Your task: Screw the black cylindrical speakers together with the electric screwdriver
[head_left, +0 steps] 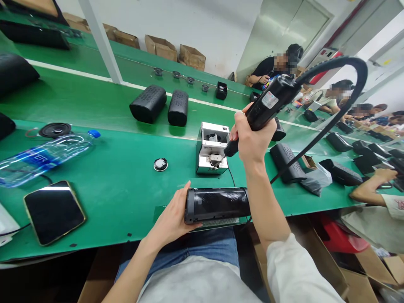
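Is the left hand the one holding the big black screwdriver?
No, the right hand grips the screwdriver while the left hand holds the black case.

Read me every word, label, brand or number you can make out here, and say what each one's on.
"TER": on the blue label of the bottle; letters before it unclear.
Too small or blurred to read: the sticker on the screwdriver, the print on the white machine, the red marks on a co-worker's sleeve.
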{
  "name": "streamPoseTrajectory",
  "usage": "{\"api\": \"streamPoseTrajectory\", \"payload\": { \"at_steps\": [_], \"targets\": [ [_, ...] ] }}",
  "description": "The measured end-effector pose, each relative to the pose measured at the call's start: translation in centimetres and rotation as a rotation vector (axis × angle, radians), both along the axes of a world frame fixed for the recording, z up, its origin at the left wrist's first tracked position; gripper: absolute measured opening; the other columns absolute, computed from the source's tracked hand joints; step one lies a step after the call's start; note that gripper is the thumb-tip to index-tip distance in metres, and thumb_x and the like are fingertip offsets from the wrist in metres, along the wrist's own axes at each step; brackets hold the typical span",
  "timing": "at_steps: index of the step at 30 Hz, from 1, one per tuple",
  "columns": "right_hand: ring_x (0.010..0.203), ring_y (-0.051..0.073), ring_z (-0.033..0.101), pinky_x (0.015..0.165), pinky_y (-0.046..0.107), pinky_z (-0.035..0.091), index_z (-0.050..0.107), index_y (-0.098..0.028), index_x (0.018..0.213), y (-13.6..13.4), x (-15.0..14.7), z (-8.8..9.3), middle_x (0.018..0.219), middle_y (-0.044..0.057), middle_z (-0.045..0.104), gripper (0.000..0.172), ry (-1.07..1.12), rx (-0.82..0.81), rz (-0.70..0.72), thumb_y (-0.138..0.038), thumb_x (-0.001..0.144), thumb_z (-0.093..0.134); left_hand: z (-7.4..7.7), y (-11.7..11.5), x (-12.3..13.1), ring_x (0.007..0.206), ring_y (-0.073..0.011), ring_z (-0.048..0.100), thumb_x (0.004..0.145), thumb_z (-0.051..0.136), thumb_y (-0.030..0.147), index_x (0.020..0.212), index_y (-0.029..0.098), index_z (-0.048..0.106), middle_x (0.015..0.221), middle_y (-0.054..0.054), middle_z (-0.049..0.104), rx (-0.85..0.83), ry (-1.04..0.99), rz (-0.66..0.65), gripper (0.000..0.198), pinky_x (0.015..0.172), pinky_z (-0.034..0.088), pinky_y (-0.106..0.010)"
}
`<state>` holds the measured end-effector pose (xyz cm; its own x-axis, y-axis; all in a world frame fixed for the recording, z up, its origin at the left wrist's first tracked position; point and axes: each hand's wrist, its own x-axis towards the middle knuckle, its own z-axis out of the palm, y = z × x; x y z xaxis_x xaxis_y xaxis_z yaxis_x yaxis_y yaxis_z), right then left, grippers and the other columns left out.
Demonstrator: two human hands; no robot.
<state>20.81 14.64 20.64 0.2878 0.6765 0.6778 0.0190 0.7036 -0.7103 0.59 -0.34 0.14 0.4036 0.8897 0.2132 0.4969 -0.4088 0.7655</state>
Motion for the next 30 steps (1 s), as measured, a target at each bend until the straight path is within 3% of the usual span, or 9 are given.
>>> {"api": "streamPoseTrajectory", "payload": {
  "at_steps": [6, 11, 14, 19, 24, 30],
  "targets": [
    [0.037, 0.010, 0.046, 0.036, 0.027, 0.041, 0.065, -0.025, 0.086, -3.1, 1.3, 1.3, 0.056, -0.011, 0.051, 0.016, 0.015, -0.017, 0.078, -0.023, 0.083, 0.080, -0.5, 0.2, 0.0, 0.157, -0.0473, 0.051, 0.083, 0.096, 0.029, 0.179, 0.033, -0.004, 0.168, -0.024, 0.045, -0.017, 0.013, 0.011, 0.139, 0.124, 0.051, -0.069],
    [0.037, 0.009, 0.039, 0.035, 0.026, 0.035, 0.067, -0.027, 0.087, -10.7, 4.0, 5.2, 0.053, -0.012, 0.047, 0.021, 0.071, -0.038, 0.061, -0.017, 0.079, 0.082, -0.4, 0.3, -0.2, 0.160, -0.0473, 0.047, 0.087, 0.094, 0.034, 0.180, 0.033, -0.003, 0.171, -0.023, 0.043, 0.015, 0.019, -0.009, 0.134, 0.125, 0.050, -0.069],
    [0.034, 0.006, 0.035, 0.033, 0.024, 0.035, 0.069, -0.026, 0.091, -15.1, 5.9, 6.3, 0.055, -0.011, 0.047, 0.026, 0.025, -0.052, 0.100, -0.011, 0.080, 0.087, -0.4, 0.5, -0.3, 0.160, -0.0473, 0.047, 0.089, 0.093, 0.037, 0.180, 0.030, -0.001, 0.171, -0.024, 0.043, 0.010, 0.023, -0.008, 0.131, 0.126, 0.050, -0.068],
    [0.035, 0.006, 0.038, 0.033, 0.022, 0.038, 0.069, -0.023, 0.102, -18.4, 6.7, 4.4, 0.059, -0.010, 0.046, 0.019, -0.038, -0.018, 0.169, -0.009, 0.091, 0.076, -0.8, 0.5, -0.4, 0.158, -0.0471, 0.050, 0.088, 0.092, 0.043, 0.180, 0.028, 0.004, 0.168, -0.023, 0.047, 0.008, 0.027, 0.011, 0.128, 0.125, 0.051, -0.066],
    [0.040, 0.006, 0.040, 0.038, 0.022, 0.037, 0.065, -0.023, 0.100, -18.9, 5.0, 3.1, 0.061, -0.010, 0.046, 0.021, 0.044, -0.081, 0.098, -0.009, 0.089, 0.077, -0.8, 0.5, -0.3, 0.155, -0.0468, 0.053, 0.088, 0.091, 0.045, 0.180, 0.029, 0.004, 0.167, -0.022, 0.048, 0.012, 0.028, 0.017, 0.128, 0.123, 0.053, -0.066],
    [0.050, 0.009, 0.055, 0.045, 0.025, 0.048, 0.064, -0.028, 0.105, -18.6, 5.9, 1.0, 0.077, -0.005, 0.061, 0.022, -0.121, -0.139, 0.091, -0.024, 0.094, 0.083, -1.3, 0.6, -0.8, 0.154, -0.0463, 0.056, 0.090, 0.086, 0.051, 0.180, 0.027, 0.006, 0.166, -0.022, 0.051, 0.047, 0.056, 0.034, 0.123, 0.123, 0.055, -0.065]
  ]
}}
